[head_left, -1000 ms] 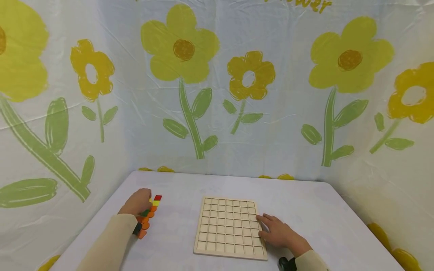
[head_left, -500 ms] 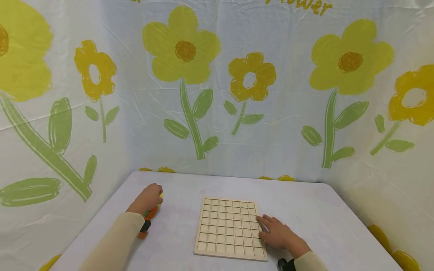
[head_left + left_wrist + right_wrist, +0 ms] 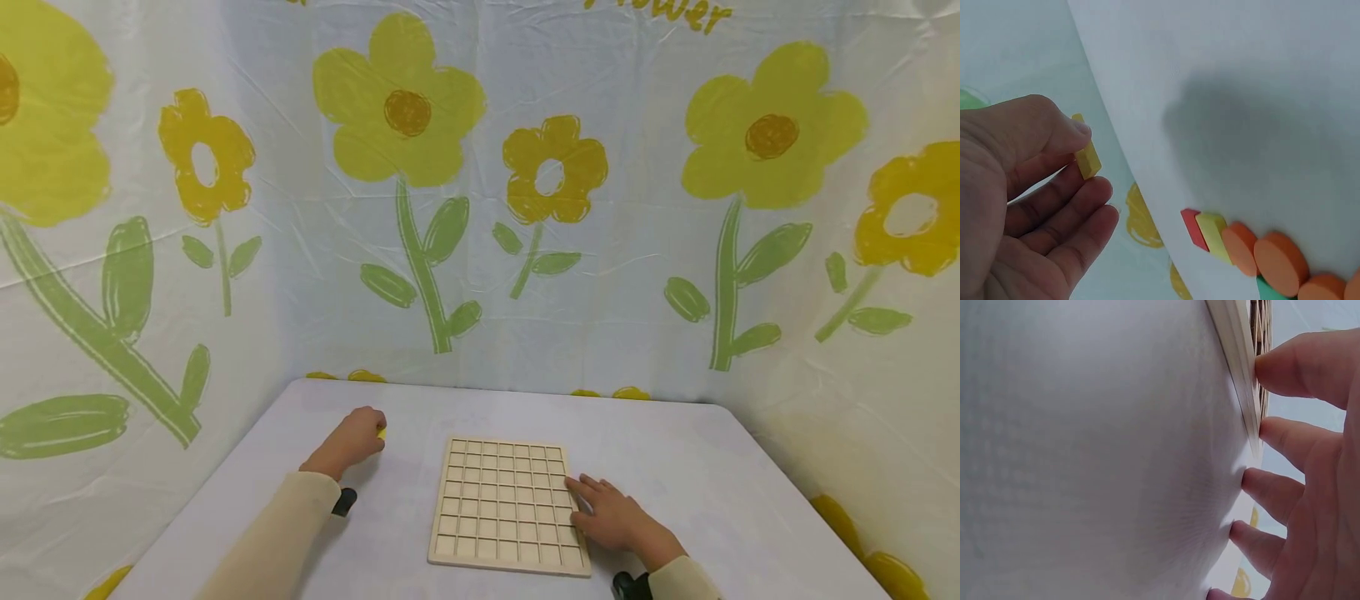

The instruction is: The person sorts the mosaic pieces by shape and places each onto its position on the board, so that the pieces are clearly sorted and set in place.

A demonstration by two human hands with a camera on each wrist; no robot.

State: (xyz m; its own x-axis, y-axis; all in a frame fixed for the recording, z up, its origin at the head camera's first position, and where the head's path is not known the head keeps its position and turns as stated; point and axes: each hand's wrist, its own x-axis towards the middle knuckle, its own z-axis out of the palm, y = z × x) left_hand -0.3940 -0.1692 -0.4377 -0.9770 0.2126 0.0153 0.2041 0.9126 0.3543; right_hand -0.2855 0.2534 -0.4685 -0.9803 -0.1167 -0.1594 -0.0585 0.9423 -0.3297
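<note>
Between thumb and fingers, my left hand (image 3: pixel 351 442) pinches a small flat yellow block (image 3: pixel 1088 156), raised over the table left of the board. In the head view only a sliver of that block shows at the fingertips. A pale wooden grid board (image 3: pixel 501 503) with square recesses lies mid-table. My right hand (image 3: pixel 613 514) rests at its right edge, fingers spread. The right wrist view has the thumb and a finger at the board's edge (image 3: pixel 1235 353), other fingertips on the tabletop.
In the left wrist view a row of pieces lies on the table (image 3: pixel 660 442): a red block (image 3: pixel 1194 229), a yellow block (image 3: pixel 1215 236), several orange discs (image 3: pixel 1280 262) and a green piece (image 3: pixel 1269 289). My left forearm hides them in the head view. Flower-printed cloth (image 3: pixel 480 275) surrounds the table.
My left hand has moved right from the row of coloured pieces, carrying the yellow block out of it. The right hand and the board have stayed in place.
</note>
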